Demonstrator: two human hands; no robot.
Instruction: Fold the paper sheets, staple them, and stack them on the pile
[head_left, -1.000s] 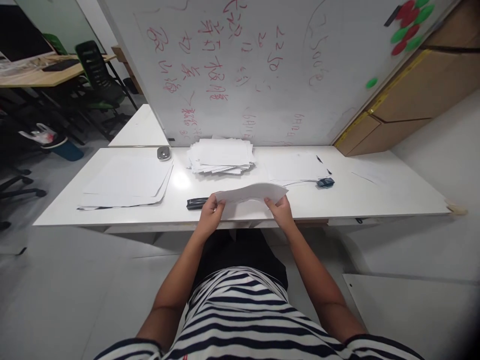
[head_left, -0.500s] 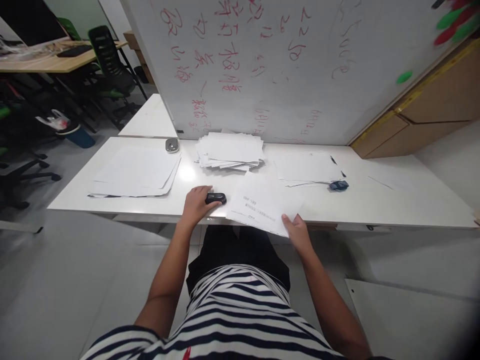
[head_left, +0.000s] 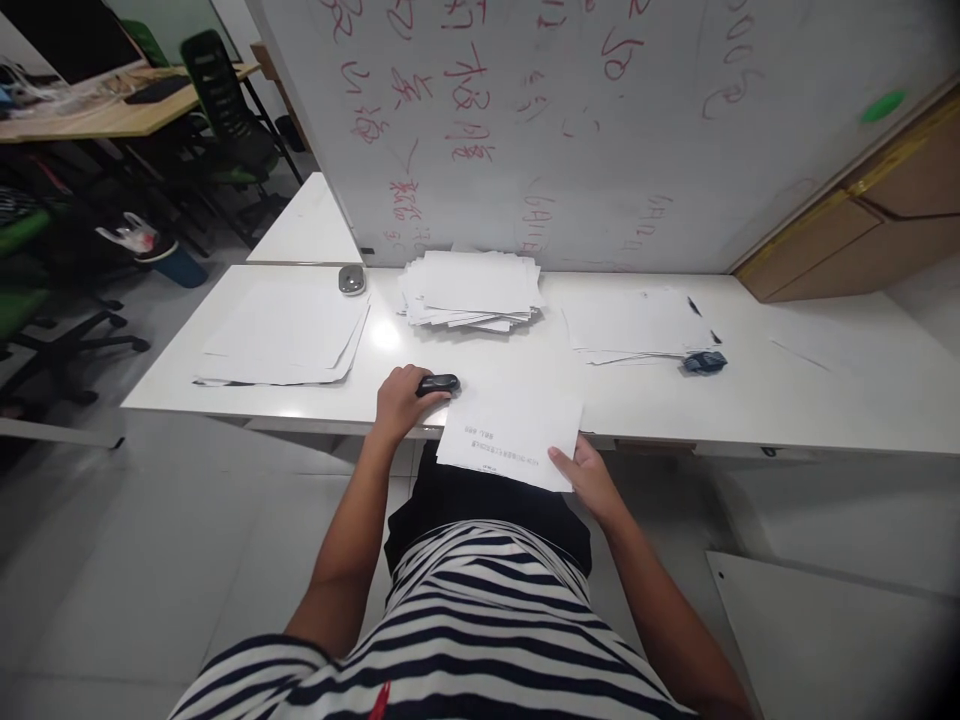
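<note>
Left hand (head_left: 401, 405) is clamped round the back of a black stapler (head_left: 441, 383), thumb on the near side, probably to keep it steady; it sits at the bench's (head_left: 780, 405) front edge. Right hand (head_left: 589, 475) pinches the printed sheet (head_left: 514, 425) at its near right corner, thumb on top, likely so it stays flat: near end overhangs the front edge, far end is over the bench. Sheet's far left corner is right by the stapler nose; can't tell if it's between the jaws. Right fingers under the sheet are hidden, left palm hides the stapler's rear. Print too small to read; one sheet or several, unclear.
</note>
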